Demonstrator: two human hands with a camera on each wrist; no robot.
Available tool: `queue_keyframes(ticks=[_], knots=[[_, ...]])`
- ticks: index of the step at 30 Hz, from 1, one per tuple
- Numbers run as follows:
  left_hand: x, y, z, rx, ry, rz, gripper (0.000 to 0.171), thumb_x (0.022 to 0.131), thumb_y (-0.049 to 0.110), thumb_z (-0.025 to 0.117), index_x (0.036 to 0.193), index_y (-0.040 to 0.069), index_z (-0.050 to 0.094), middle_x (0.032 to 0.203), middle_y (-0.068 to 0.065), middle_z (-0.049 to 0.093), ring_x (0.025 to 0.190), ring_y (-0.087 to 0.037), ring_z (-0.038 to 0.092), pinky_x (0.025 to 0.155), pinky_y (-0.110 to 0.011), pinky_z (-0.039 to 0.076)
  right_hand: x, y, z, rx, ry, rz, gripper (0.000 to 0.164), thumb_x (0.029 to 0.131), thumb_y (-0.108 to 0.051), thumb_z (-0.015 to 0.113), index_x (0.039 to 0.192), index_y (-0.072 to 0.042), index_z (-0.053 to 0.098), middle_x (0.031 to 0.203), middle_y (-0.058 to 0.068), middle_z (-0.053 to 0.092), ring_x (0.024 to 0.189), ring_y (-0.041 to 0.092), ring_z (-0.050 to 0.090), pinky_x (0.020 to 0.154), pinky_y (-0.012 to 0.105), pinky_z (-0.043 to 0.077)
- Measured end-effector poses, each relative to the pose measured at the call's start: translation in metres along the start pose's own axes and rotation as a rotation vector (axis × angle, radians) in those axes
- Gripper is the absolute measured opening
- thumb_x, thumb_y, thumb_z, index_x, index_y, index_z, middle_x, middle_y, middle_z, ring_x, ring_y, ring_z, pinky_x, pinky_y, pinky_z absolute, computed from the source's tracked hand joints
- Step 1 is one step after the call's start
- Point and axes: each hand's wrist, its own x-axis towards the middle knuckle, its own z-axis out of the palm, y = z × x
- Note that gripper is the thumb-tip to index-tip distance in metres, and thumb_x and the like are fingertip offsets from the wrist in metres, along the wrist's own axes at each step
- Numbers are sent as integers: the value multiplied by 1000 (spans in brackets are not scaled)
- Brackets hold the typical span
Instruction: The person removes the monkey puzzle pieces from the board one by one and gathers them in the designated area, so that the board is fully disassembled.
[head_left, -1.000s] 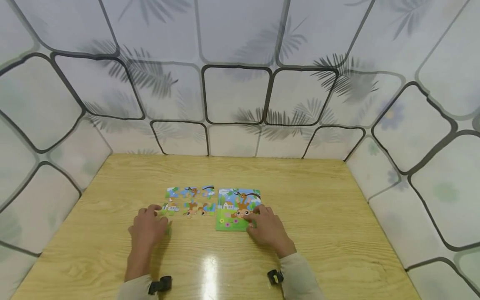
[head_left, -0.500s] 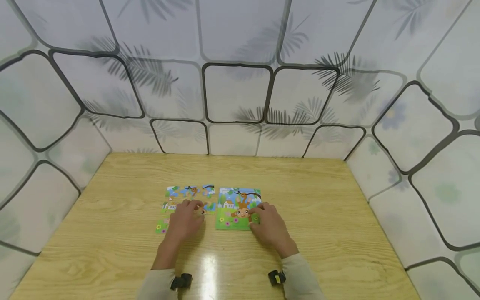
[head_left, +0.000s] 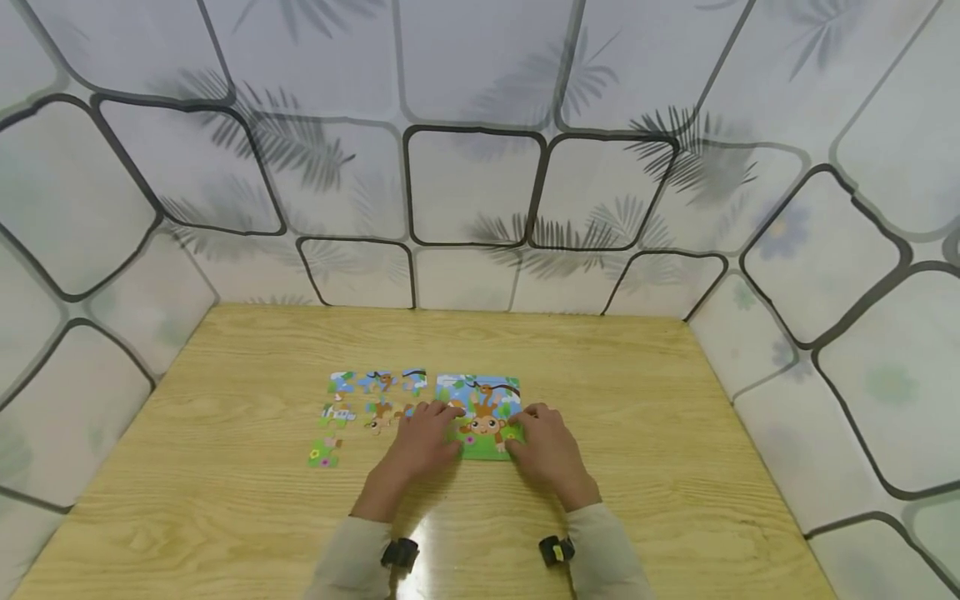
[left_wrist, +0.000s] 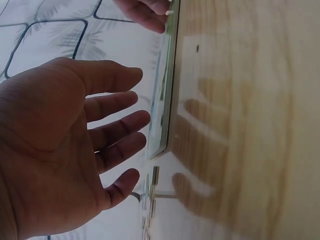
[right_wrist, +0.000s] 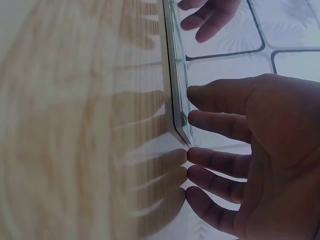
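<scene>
A flat, brightly printed puzzle board point(head_left: 483, 446) with a monkey picture lies on the wooden table. Over its left side is my left hand point(head_left: 426, 437), fingers spread and loosely bent, with nothing held. In the left wrist view, those fingertips hover just off the board's edge. My right hand point(head_left: 551, 446) is at the right side of the board. The right wrist view has its thumb and forefinger at the board's edge, while the other fingertips touch the table. Left of the board lie loose jigsaw pieces point(head_left: 322, 452) in rough rows; my left hand partly hides some.
The wooden table point(head_left: 637, 392) is bounded at the back and sides by a pale wall covering point(head_left: 472, 192) with dark outlines and leaf prints. A bright reflection shines on the table near my left wrist. Each wrist carries a small black device point(head_left: 555, 550).
My left hand has moved right, from beside the lower-left piece, across the loose pieces, to the board's left side. My right hand has stayed by the right edge, shifting slightly outward.
</scene>
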Motion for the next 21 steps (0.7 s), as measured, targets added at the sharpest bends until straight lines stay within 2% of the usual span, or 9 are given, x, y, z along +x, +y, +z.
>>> queue_keyframes(ticks=[3,10,18,21], knots=[[3,2,4,31,-19,6,39,90,29,64,127,16,59,122,-7,56,113,-29,49,91,-62,39,2,0,1,-13,-1,-5,26,85,-31,72,107,-18,71,120,8,58,110,28,53,85,45,50],[5,10,7,76,-5,-19,23,89,29,68,108,16,66,116,-5,55,107,-27,48,83,-53,39,1,-4,-2,-16,-5,-7,22,84,-30,73,102,-17,72,118,9,58,108,29,54,80,44,51],[11,18,5,58,-44,-88,26,86,27,73,106,14,64,115,-8,52,108,-28,47,88,-57,37,2,-4,-4,-45,-12,-6,23,84,-31,74,103,-19,73,117,7,58,109,29,54,76,42,53],[13,17,4,55,-51,-93,27,84,25,75,104,15,60,112,-6,52,104,-26,46,87,-56,36,3,-4,-4,-47,-16,8,23,84,-33,74,102,-19,73,117,6,58,109,28,54,76,42,53]])
